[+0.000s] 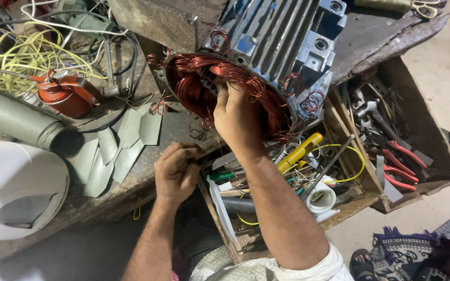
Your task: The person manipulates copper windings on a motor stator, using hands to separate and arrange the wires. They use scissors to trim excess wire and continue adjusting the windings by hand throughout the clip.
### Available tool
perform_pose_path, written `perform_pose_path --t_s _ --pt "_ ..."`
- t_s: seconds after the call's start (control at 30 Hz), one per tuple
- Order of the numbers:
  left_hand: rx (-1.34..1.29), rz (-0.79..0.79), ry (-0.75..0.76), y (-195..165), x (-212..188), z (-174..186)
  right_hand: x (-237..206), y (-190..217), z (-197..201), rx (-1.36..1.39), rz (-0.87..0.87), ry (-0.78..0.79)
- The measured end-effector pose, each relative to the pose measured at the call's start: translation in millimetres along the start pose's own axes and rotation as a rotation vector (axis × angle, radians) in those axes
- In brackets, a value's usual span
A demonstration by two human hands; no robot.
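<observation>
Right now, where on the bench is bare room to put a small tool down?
Little: a dark strip of bench between the grey paper strips and the copper windings. The wires, oil can and open drawer are crowded.

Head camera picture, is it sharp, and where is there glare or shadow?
Head view: sharp on the right hand in the copper windings; bright floor top right nearly washes out; deep shadow under the workbench edge below the left hand; edges bend slightly.
</observation>
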State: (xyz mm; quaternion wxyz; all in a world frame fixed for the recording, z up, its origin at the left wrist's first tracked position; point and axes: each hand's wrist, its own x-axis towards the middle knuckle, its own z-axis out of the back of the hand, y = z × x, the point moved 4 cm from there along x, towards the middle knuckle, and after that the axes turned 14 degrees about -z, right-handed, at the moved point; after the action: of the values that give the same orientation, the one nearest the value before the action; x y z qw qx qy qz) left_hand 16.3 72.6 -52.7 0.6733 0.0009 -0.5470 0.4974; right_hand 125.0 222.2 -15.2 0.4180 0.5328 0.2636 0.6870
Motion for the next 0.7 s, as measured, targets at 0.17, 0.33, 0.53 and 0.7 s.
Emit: perform_pose_path --t_s 0.17,0.33,0.53,0.7 --pt "0.001 0.037 -0.007 -3.7 2.3 -11.4 3.7 -3.7 11.3 0.018 -0.053 0.039" --pt "0.03 0.025 0.016 -5.9 7.9 -20.6 5.8 -0.5 19.1 -0.055 -0.031 0.025" --pt "0.033 -0.041 0.014 -4.7 16.2 -29.3 7.9 -1.0 25.7 -0.078 -0.036 0.022" --pt "0.068 -0.046 0.025 4.7 19.0 -36.3 8.3 -6.9 24.8 -0.042 -0.092 0.054"
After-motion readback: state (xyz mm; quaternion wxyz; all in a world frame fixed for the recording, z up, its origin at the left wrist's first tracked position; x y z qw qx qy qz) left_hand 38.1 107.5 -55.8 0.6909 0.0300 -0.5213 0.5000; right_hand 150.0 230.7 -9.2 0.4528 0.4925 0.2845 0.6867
